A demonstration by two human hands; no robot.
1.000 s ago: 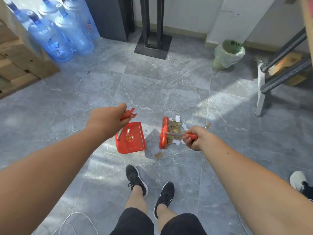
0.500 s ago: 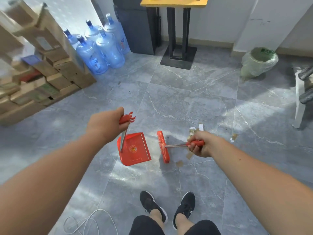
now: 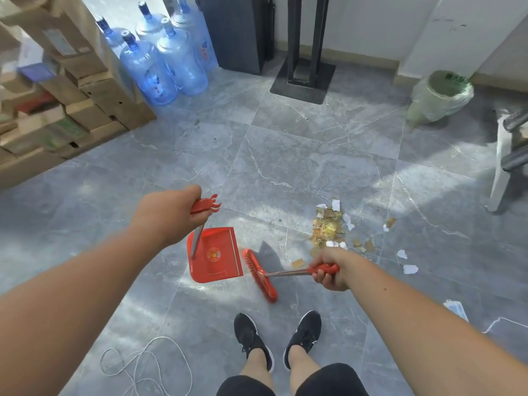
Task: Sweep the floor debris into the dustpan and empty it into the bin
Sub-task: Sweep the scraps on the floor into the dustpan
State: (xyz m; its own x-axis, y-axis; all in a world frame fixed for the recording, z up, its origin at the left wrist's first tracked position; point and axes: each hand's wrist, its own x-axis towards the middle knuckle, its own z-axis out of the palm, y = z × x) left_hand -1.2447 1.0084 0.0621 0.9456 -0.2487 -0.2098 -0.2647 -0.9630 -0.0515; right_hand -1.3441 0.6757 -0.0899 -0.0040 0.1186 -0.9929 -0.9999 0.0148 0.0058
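Left hand (image 3: 168, 215) is clamped round the dustpan (image 3: 214, 258) handle, the pan held low over the floor, and I can see nothing in it. Right hand (image 3: 331, 271) is wrapped round the red grip of the broom (image 3: 260, 277), and the broom head has swung across! A second ago it was pressed against the debris (image 3: 328, 227); now it sits just beside the pan's open edge, at the pan's 3 o'clock.

But the pile hasn't come along. It lies at the pan's 2 o'clock, well apart, with one brown scrap (image 3: 297, 263) near the broom. Paper bits (image 3: 410, 269) are strewn at the pile's 4 o'clock.

That stroke delivered next to nothing, I'd say; the broom needs to get behind the pile again. The bin (image 3: 440, 95) waits far off at 1 o'clock.
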